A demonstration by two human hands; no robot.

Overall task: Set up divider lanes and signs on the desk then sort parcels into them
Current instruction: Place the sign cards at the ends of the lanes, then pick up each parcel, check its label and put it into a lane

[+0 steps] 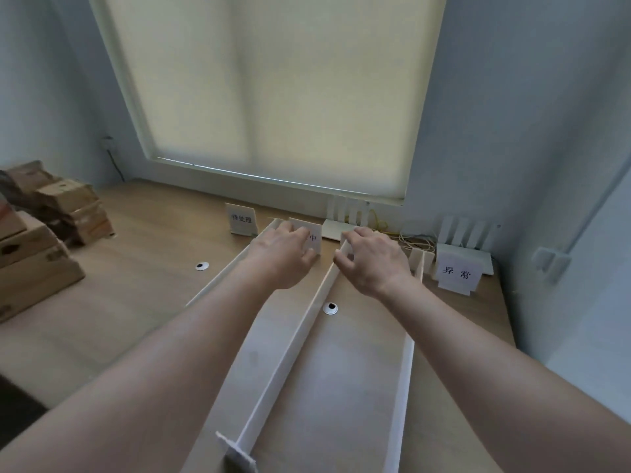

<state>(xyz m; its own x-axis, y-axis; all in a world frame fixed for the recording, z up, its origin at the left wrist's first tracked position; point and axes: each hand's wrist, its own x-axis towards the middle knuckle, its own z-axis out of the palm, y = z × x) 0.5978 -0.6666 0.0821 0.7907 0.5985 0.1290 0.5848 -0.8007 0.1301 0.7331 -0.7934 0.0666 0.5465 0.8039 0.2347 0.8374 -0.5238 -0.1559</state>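
Three white divider strips run lengthwise on the wooden desk [143, 302]: a left one [218, 281], a middle one [290, 349] and a right one [404, 380]. Three white signs with black characters stand at the far end: one at the left [241, 219], one in the middle [312, 237], one at the right [457, 272]. My left hand [283, 254] holds the middle sign, its fingers covering part of the lettering. My right hand [370, 259] grips the far end of the middle divider. Brown cardboard parcels [41, 233] are piled at the desk's left edge.
Two round cable grommets [202, 266] [330, 308] sit in the desk top. A white router [345, 220] and a second one [467, 237] with upright antennas and yellow cables stand against the back wall under the window blind. The wall is close on the right.
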